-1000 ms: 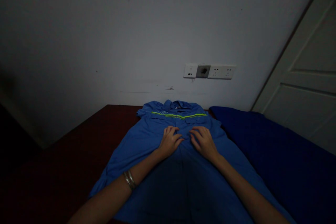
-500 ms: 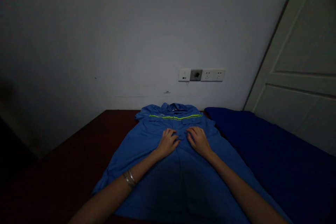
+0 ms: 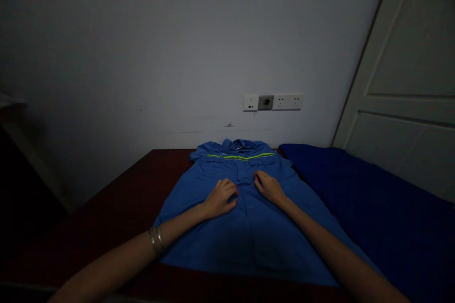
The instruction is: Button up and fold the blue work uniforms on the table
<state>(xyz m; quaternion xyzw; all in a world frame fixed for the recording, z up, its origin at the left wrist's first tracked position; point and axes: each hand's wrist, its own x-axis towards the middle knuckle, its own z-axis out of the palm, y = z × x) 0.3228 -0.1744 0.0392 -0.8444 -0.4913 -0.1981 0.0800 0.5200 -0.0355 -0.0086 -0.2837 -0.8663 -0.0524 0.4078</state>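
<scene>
Our blue shirt [image 3: 223, 227] lies front-up on the desk [image 3: 142, 184]. Our left hand [image 3: 219, 198] and right hand [image 3: 269, 188] curl loosely beside its front seam [image 3: 249, 232], any grip unclear; we seem to be tending it, which next calls for a light pinch.

Dim light, near-black lower left, soft shadow across blue shirt [image 3: 245, 218]

"What's beyond the right hand [image 3: 270, 188]?"
"A pale wall [image 3: 159, 57] with scuff marks [image 3: 229, 125] and a row of sockets [image 3: 280, 103]."
"And out to its right?"
"A dark blue covering [image 3: 373, 199], then a panelled door [image 3: 408, 71] farther off."
"To the left of the left hand [image 3: 221, 198]?"
"A dark reddish tabletop [image 3: 135, 189], and past it a shape [image 3: 24, 180] too dark to make out."
</scene>
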